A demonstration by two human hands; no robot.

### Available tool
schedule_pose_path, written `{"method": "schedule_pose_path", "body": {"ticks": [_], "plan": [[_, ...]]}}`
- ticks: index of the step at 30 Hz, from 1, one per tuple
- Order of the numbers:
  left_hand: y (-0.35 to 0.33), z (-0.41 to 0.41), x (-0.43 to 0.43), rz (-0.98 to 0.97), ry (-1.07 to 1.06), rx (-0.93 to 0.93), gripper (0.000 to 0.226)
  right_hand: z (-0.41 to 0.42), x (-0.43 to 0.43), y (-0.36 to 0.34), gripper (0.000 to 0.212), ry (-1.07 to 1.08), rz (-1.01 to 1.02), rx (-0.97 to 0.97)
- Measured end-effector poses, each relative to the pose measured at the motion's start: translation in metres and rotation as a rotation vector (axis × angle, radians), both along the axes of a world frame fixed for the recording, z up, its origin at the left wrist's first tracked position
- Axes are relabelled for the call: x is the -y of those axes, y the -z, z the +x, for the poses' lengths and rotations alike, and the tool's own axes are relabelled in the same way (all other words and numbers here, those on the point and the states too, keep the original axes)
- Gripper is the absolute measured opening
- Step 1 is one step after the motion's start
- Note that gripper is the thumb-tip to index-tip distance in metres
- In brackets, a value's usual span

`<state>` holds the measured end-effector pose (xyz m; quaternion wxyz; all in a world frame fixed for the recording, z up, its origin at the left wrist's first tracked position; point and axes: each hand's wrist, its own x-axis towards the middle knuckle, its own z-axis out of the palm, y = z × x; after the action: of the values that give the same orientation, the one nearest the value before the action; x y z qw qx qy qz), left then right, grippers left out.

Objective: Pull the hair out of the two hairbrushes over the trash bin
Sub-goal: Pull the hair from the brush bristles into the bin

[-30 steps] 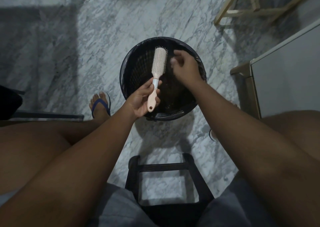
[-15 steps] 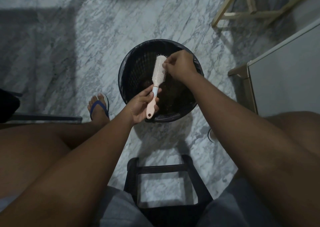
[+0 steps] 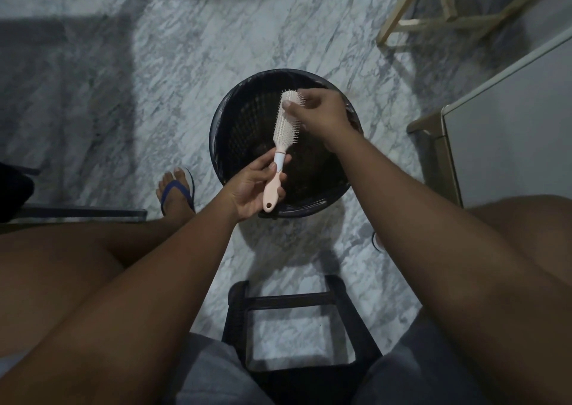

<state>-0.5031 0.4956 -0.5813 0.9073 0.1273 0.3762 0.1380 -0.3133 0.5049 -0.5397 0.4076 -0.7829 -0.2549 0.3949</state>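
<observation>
A pale pink and white hairbrush (image 3: 284, 132) is held bristles-up over the round black trash bin (image 3: 235, 126) on the marble floor. My left hand (image 3: 250, 188) grips its handle near the bin's front rim. My right hand (image 3: 318, 113) rests on the top of the bristle head with thumb and fingers pinched together among the bristles. Whether hair sits between those fingertips is too small to tell. Only one hairbrush is in view.
A black stool frame (image 3: 297, 299) stands between my knees. My left foot in a blue flip-flop (image 3: 176, 191) is beside the bin. A light wooden frame (image 3: 439, 11) stands at the far right, and a grey cabinet (image 3: 507, 119) sits to the right.
My right hand moved from beside the brush onto the top of its bristle head and pinched there. The left hand kept hold of the handle, tilting the brush slightly.
</observation>
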Motion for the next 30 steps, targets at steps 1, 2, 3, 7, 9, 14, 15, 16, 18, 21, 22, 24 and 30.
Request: {"method": "schedule_pose_path", "body": {"ticks": [1, 2, 3, 7, 9, 14, 15, 16, 18, 21, 22, 24, 30], "plan": [[0.000, 0.000, 0.000, 0.009, 0.010, -0.006, 0.041, 0.001, 0.000, 0.000, 0.054, 0.008, 0.002, 0.038], [0.001, 0.000, 0.000, 0.024, 0.017, -0.014, 0.041, 0.002, 0.000, -0.002, 0.050, 0.008, 0.004, 0.067], [0.001, -0.001, -0.001, 0.040, 0.024, -0.023, 0.042, 0.005, 0.001, -0.004, 0.044, 0.003, -0.003, 0.093], [0.001, 0.003, 0.002, 0.072, 0.028, -0.038, 0.042, 0.014, 0.001, -0.006, 0.026, -0.050, -0.039, 0.273], [0.000, 0.007, 0.005, 0.075, 0.018, -0.045, 0.040, 0.018, -0.001, -0.004, 0.022, -0.089, -0.068, 0.419], [0.000, 0.008, 0.002, 0.037, -0.062, -0.013, 0.038, 0.015, -0.001, -0.011, 0.017, -0.062, 0.015, 0.361], [0.002, 0.006, 0.001, 0.021, -0.094, 0.000, 0.039, 0.016, -0.001, -0.014, 0.019, -0.003, 0.058, 0.292], [0.004, 0.003, -0.001, 0.008, -0.124, 0.009, 0.042, 0.018, -0.002, -0.014, 0.021, 0.064, 0.097, 0.228], [0.008, -0.001, -0.005, 0.005, -0.152, 0.017, 0.047, 0.021, -0.001, -0.012, 0.021, 0.151, 0.098, 0.120], [0.008, -0.002, -0.005, 0.005, -0.137, 0.028, 0.047, 0.011, 0.009, 0.004, 0.021, 0.093, -0.090, -0.044], [0.007, 0.000, -0.004, -0.001, -0.130, 0.035, 0.044, 0.005, 0.015, 0.009, 0.022, 0.052, -0.152, -0.102], [0.004, 0.002, -0.001, -0.010, -0.122, 0.044, 0.038, -0.004, 0.021, 0.012, 0.026, 0.055, -0.144, -0.210], [0.002, 0.007, 0.001, 0.012, -0.099, 0.014, 0.036, -0.003, 0.023, 0.007, 0.044, -0.155, 0.065, -0.184]]}}
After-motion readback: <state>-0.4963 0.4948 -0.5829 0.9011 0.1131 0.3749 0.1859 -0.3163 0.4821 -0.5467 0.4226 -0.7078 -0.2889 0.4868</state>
